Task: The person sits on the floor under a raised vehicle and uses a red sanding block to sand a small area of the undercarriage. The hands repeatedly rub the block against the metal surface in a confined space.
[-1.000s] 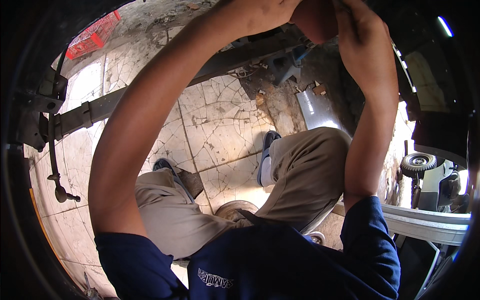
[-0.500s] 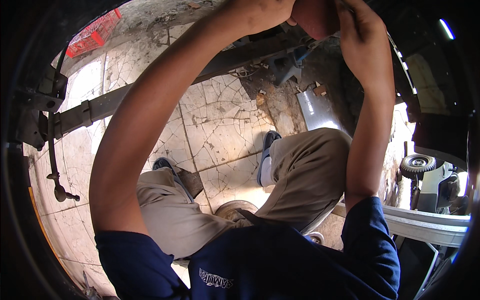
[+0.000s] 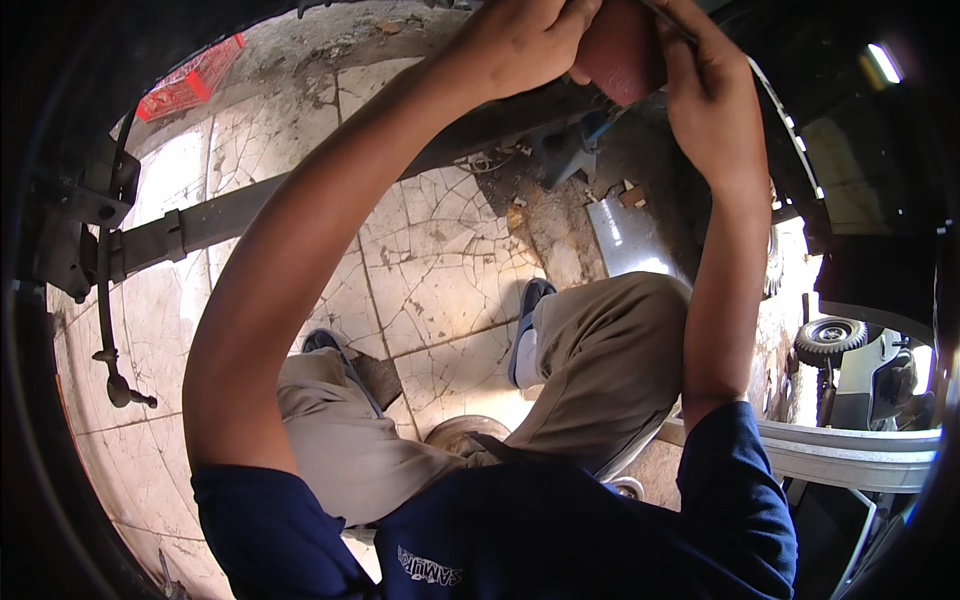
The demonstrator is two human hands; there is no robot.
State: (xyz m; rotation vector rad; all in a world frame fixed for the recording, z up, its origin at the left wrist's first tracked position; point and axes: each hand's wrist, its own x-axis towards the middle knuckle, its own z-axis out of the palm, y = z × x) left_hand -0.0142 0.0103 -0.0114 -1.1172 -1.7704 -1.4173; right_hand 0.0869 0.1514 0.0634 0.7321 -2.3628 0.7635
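reddish piece (image 3: 622, 55) shifted lower — between left and right fingers (image 3: 682, 62).

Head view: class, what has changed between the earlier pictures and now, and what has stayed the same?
The left hand, right hand and the reddish-brown piece between them have come lower in the picture, the right hand and piece also slightly left. The whole view has shifted a little. Nothing is visibly taken up or let go. The shoes and red crate stay put.

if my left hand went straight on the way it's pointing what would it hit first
Probably the reddish piece right beside your left hand, possibly touching it; depth is unclear there.
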